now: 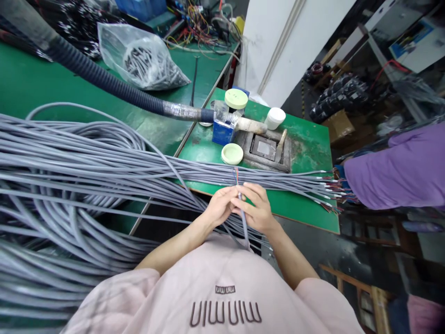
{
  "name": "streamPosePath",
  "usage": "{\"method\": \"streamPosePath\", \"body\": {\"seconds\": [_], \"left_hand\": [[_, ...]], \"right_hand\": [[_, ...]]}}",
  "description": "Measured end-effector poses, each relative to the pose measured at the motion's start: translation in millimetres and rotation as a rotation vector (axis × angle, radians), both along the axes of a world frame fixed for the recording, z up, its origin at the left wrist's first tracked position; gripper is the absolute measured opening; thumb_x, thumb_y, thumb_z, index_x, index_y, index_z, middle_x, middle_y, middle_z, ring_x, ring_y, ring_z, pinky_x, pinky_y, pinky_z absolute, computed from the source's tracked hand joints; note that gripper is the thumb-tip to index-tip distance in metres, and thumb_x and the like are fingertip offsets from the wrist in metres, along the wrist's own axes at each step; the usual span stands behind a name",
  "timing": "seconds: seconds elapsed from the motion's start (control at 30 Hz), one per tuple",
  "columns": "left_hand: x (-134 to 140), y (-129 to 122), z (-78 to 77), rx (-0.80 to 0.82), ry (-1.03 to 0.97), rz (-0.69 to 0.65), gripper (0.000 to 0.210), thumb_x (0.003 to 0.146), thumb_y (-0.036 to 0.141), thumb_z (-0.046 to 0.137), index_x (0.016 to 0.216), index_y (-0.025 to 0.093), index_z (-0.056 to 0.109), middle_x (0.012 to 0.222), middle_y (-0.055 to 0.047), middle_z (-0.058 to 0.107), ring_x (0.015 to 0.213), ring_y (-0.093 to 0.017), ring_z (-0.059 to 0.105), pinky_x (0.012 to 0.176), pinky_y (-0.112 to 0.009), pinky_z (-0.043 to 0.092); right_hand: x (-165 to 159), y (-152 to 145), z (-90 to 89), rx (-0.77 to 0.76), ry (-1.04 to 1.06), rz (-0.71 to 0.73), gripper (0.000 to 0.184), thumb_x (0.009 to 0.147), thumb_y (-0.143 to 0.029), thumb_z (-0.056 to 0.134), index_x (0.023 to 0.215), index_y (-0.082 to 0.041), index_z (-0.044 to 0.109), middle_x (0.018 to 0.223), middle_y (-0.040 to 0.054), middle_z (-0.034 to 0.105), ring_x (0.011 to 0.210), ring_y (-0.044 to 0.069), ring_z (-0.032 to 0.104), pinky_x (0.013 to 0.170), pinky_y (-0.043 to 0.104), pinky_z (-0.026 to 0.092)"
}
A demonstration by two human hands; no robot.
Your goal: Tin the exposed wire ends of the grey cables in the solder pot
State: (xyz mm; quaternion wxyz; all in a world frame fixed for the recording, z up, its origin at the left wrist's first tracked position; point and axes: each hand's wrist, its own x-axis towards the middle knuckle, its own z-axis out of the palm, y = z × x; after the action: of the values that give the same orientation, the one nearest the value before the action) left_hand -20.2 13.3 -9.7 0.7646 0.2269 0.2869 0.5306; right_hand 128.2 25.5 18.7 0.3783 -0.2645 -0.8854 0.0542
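Note:
In front of my chest, both hands close around the end of one grey cable (244, 222). My left hand (220, 204) pinches near its tip, and my right hand (256, 206) wraps round it from the other side. Thin coloured wires (237, 175) stick up out of the cable end, past my fingertips. Just beyond my hands a thick bundle of grey cables (205, 169) runs across the bench. Its stripped ends (333, 190), with bare-looking coloured wires, lie at the right edge.
Behind the bundle sit a solder pot (266, 148), an open pale-green lid (232, 154), a white cup (275, 118) and a ribbed extraction hose (114, 86). A plastic bag of grey pieces (142, 60) lies farther back. At right stands a person in a purple sleeve (399, 167).

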Motion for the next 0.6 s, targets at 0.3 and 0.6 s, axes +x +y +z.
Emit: {"method": "streamPosePath", "body": {"seconds": [0.3,0.6], "left_hand": [[-38.3,35.1,0.4,0.763,1.454,0.433,0.023,0.087,0.036,0.056,0.101,0.022,0.066,0.101,-0.005,0.072,0.104,-0.021,0.059,0.104,-0.044,0.03],[-40.5,43.2,-20.1,0.847,1.671,0.375,0.032,0.089,0.036,0.05,0.117,0.023,0.059,0.116,-0.005,0.066,0.111,-0.022,0.055,0.107,-0.046,0.023]], "right_hand": [[9.4,67.2,42.7,-0.157,0.35,-0.283,0.021,0.091,-0.026,0.051,0.103,-0.024,0.068,0.097,0.0039,0.073,0.091,0.019,0.067,0.084,0.036,0.053],[-27.1,122.7,43.1,-0.301,0.267,-0.262,0.021,0.091,-0.033,0.05,0.085,-0.02,0.066,0.079,0.002,0.072,0.073,0.016,0.067,0.07,0.029,0.053]]}}
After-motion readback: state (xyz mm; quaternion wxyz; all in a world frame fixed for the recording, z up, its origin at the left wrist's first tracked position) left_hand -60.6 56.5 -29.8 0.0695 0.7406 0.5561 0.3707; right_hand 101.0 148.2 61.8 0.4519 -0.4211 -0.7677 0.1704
